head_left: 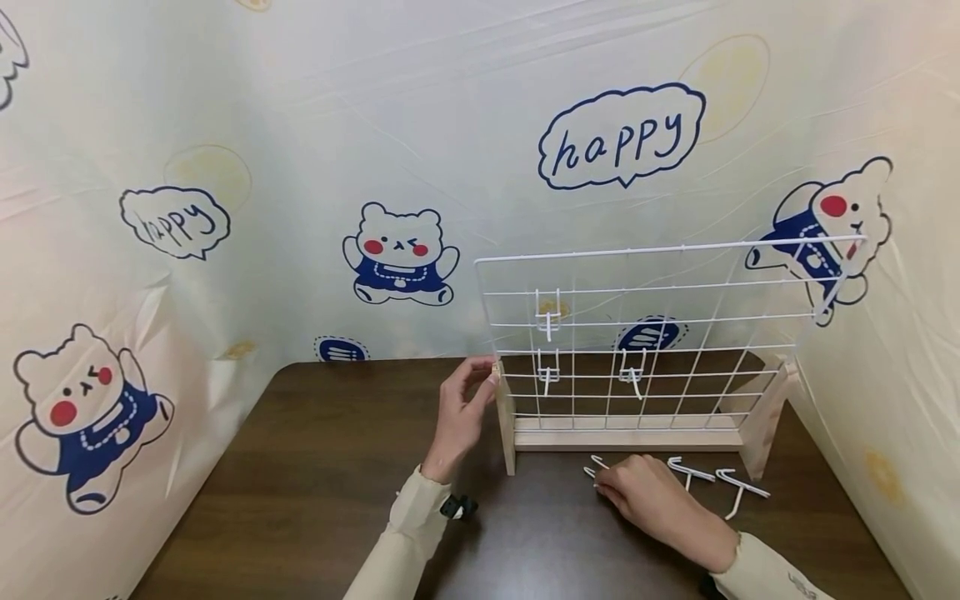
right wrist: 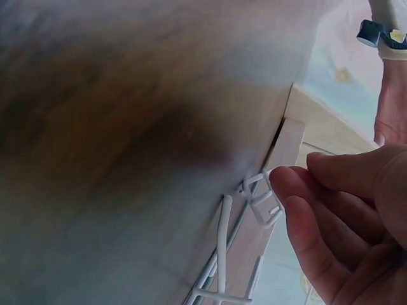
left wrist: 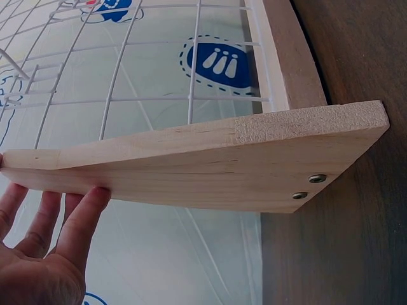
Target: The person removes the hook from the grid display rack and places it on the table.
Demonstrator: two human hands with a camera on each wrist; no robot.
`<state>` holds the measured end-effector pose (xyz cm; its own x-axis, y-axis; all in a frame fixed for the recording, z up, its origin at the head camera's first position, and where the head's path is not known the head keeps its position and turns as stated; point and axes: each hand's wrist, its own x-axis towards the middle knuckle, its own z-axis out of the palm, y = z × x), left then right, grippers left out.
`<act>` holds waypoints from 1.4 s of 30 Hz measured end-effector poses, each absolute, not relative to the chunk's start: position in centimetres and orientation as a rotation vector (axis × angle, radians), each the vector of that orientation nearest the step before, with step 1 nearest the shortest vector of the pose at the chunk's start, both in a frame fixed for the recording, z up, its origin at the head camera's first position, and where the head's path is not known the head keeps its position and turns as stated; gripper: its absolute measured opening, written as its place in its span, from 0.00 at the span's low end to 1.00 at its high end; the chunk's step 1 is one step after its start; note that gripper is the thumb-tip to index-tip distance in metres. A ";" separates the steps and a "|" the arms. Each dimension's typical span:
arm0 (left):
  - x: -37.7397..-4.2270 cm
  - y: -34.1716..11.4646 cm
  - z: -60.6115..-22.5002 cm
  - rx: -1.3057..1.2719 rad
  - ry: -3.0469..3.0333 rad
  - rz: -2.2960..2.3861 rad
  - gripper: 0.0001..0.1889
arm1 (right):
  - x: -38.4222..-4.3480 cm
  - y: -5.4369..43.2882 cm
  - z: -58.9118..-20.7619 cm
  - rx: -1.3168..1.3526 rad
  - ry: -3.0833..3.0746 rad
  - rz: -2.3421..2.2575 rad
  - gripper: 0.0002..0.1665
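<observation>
A white wire grid rack (head_left: 682, 321) stands on the table between two wooden side panels. My left hand (head_left: 459, 417) grips the upper part of the left side panel (left wrist: 184, 175); its fingers lie against the wood in the left wrist view. Low in front of the rack, my right hand (head_left: 648, 496) pinches a white wire hook (right wrist: 262, 200), whose prongs stick out past the fingertips in the head view. Two more white hooks lie to the right of this hand, one hook (head_left: 692, 472) partly behind it and another hook (head_left: 742, 490) farther right.
Three white hooks hang on the grid: an upper hook (head_left: 548, 315), a lower hook (head_left: 548, 372) and a hook (head_left: 633, 372) beside that one. A wooden crossbar (head_left: 630, 440) joins the panels. The dark table (head_left: 322, 500) meets a printed cloth (head_left: 300, 167) around it.
</observation>
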<state>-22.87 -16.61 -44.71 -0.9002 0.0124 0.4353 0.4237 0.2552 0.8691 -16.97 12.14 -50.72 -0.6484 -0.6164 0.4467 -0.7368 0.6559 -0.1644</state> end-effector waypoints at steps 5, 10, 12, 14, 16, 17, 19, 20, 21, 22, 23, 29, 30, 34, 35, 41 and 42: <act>-22.9 -16.6 -44.6 -0.397 -2.196 -1.692 0.11 | -17.0 12.1 -50.6 1.093 -2.575 0.470 0.10; -22.9 -16.7 -44.6 -0.394 -2.200 -1.684 0.12 | -16.8 12.0 -50.6 1.097 -2.645 0.455 0.08; -22.9 -16.7 -44.7 -0.395 -2.200 -1.675 0.12 | -16.8 12.1 -50.7 1.098 -2.665 0.452 0.09; -22.8 -16.6 -44.7 -0.397 -2.201 -1.672 0.12 | -16.7 12.1 -50.7 1.098 -2.677 0.444 0.10; -22.8 -16.6 -44.7 -0.399 -2.200 -1.672 0.12 | -16.7 12.1 -50.7 1.096 -2.675 0.430 0.11; -22.8 -16.6 -44.7 -0.397 -2.202 -1.672 0.12 | -16.7 12.1 -50.7 1.093 -2.673 0.423 0.12; -22.9 -16.6 -44.6 -0.394 -2.208 -1.673 0.11 | -16.8 12.1 -50.8 1.089 -2.655 0.408 0.14; -22.9 -16.6 -44.6 -0.394 -2.207 -1.671 0.11 | -16.8 12.1 -50.9 1.088 -2.647 0.405 0.14; -22.9 -16.6 -44.6 -0.394 -2.208 -1.670 0.11 | -16.9 12.2 -50.9 1.090 -2.638 0.404 0.15; -23.0 -16.6 -44.6 -0.394 -2.210 -1.668 0.11 | -16.9 12.2 -51.0 1.092 -2.636 0.405 0.16; -23.0 -16.6 -44.6 -0.391 -2.213 -1.667 0.11 | -17.0 12.2 -51.1 1.093 -2.636 0.405 0.16; -22.8 -16.6 -44.7 -0.375 -2.217 -1.680 0.11 | -16.9 12.2 -51.2 1.109 -2.649 0.421 0.16; -22.8 -16.6 -44.8 -0.373 -2.216 -1.682 0.11 | -16.8 12.2 -51.2 1.109 -2.647 0.424 0.16; -22.7 -16.6 -44.9 -0.372 -2.217 -1.682 0.11 | -16.7 12.1 -51.3 1.105 -2.633 0.413 0.17; -22.7 -16.6 -44.9 -0.372 -2.217 -1.681 0.11 | -16.7 12.1 -51.3 1.106 -2.635 0.415 0.18; -22.7 -16.6 -44.9 -0.390 -2.201 -1.674 0.10 | -16.6 12.2 -51.2 1.108 -2.655 0.417 0.17; -22.8 -16.6 -44.9 -0.394 -2.197 -1.672 0.10 | -16.6 12.2 -51.1 1.108 -2.650 0.415 0.16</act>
